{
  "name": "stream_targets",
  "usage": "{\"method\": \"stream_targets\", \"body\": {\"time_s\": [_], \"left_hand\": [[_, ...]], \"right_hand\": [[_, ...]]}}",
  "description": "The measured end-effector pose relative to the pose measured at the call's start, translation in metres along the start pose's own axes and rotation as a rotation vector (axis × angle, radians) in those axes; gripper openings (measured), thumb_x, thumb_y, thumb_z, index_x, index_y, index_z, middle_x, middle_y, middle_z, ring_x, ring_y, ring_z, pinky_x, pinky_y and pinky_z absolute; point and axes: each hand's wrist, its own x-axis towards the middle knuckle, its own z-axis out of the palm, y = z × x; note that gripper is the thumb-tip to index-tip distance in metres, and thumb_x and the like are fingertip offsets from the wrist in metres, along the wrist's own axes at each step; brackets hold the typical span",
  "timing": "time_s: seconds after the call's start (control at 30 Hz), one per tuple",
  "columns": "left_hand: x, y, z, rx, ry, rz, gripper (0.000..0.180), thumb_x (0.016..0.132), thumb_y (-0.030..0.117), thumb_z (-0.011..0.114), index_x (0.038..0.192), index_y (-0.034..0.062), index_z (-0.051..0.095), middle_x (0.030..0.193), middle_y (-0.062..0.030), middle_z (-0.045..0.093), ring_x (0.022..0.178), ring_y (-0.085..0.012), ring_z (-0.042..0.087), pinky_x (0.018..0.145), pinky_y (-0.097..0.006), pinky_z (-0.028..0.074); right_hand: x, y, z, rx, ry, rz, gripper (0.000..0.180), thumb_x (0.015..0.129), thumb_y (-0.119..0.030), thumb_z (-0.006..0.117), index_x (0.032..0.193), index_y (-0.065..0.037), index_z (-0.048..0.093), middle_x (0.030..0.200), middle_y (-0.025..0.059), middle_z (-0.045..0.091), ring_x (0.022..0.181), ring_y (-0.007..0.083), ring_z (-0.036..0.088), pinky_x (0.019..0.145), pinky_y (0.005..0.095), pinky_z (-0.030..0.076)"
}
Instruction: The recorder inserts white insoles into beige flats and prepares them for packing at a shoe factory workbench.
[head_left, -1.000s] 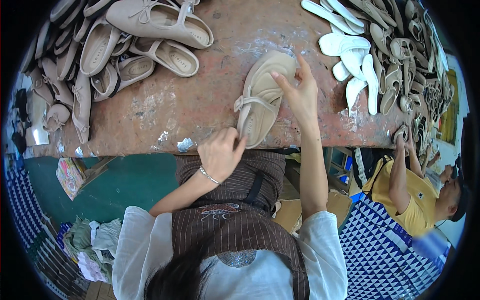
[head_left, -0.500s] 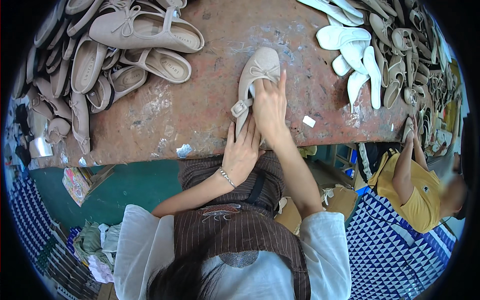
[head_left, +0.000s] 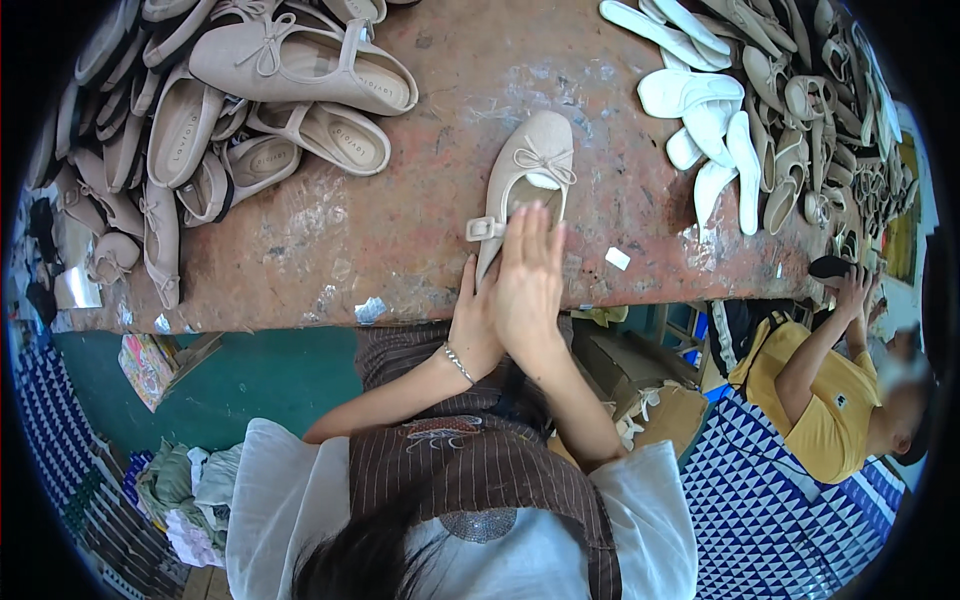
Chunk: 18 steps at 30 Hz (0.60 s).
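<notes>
A beige bow-fronted flat shoe (head_left: pixel 548 140) with a buckled strap lies on the worn table, toe pointing away from me. My right hand (head_left: pixel 530 285) is open, its fingers stretched out together over the rear of the shoe's opening. Beneath the bow, a white patch (head_left: pixel 543 182) shows inside the toe; I cannot make out what it is. At the heel, my left hand (head_left: pixel 474 325) holds the shoe, one finger along its left side. My right hand covers most of the left hand's other fingers.
Similar beige shoes (head_left: pixel 300 65) are heaped at the table's far left. White insoles (head_left: pixel 690 95) lie far right beside another shoe pile (head_left: pixel 790 165). A white scrap (head_left: pixel 617 259) rests right of my hands. A person in a yellow shirt (head_left: pixel 815 395) works at the right.
My right hand has drawn back from inside the shoe's toe toward the heel, and its fingers are now straight. The person at the right now holds something dark.
</notes>
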Motion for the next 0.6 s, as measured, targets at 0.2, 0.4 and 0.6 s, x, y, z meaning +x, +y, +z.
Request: {"method": "stream_targets", "body": {"time_s": [0.2,0.4,0.6], "left_hand": [[0.002,-0.003,-0.002,-0.111,0.012,-0.003,0.051,0.081,0.025,0.066,0.125,0.0004,0.061,0.128,-0.0188,0.057,0.131,-0.0365,0.044,0.113,-0.059,0.029],[0.003,0.0,-0.006,-0.138,-0.003,-0.028,0.065,0.082,0.029,0.07,0.131,-0.0087,0.051,0.141,-0.0249,0.047,0.137,-0.0356,0.039,0.113,-0.057,0.03],[0.042,-0.01,-0.035,-0.265,0.234,-0.071,0.039,0.074,0.018,0.072,0.106,-0.0025,0.062,0.127,-0.0218,0.057,0.125,-0.0392,0.05,0.1,-0.055,0.039]], "right_hand": [[0.001,0.025,0.034,-0.228,0.102,-0.05,0.036,0.086,-0.012,0.053,0.117,0.005,0.057,0.108,0.0215,0.064,0.112,0.0336,0.06,0.117,0.0559,0.022],[0.024,0.04,0.048,-0.355,-0.058,-0.086,0.019,0.08,-0.007,0.053,0.082,0.001,0.071,0.078,0.0185,0.069,0.09,0.0334,0.068,0.12,0.0551,0.012],[0.025,0.068,-0.001,0.327,-0.185,-0.283,0.026,0.086,-0.007,0.059,0.108,0.001,0.069,0.102,0.015,0.073,0.103,0.0299,0.068,0.113,0.0537,0.032]]}}
